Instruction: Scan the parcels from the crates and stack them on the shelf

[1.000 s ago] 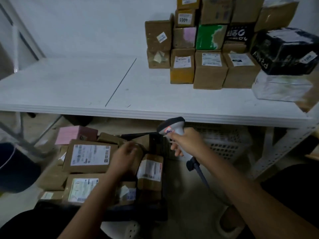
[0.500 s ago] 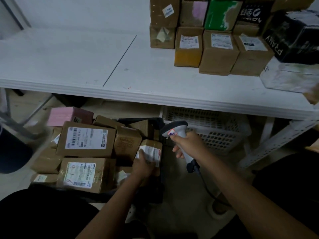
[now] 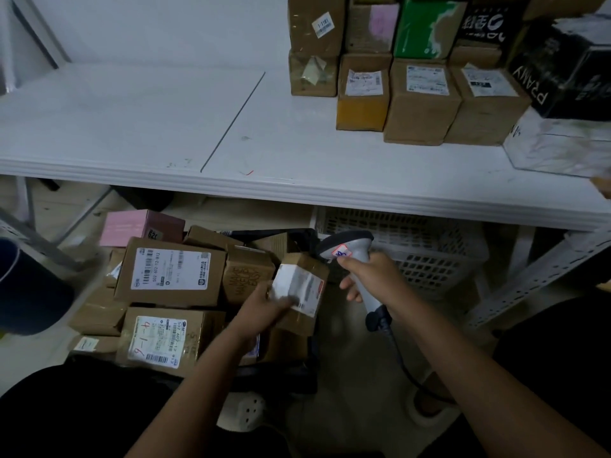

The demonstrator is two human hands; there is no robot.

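The small parcel [image 3: 299, 289] is held just above the crate pile, label up, gripped by the left hand [image 3: 264, 304] — likely so the barcode faces the scanner [image 3: 350, 259]. The right hand [image 3: 373, 276] grips the scanner's handle, its head beside the label.

Shelf [image 3: 297, 153]: stacked boxes [image 3: 420, 94] at right rear, left half bare. Below shelf, left: crate [image 3: 297, 371] holding parcels [image 3: 165, 276]. Right of crate, under shelf: basket [image 3: 429, 256]. Left hand [image 3: 261, 309] holds parcel [image 3: 301, 289] above crate's right side. Right hand [image 3: 373, 276] just right of that parcel, holds scanner [image 3: 347, 256], head toward parcel, in front of basket. Cable [image 3: 403, 361] hangs from scanner handle.
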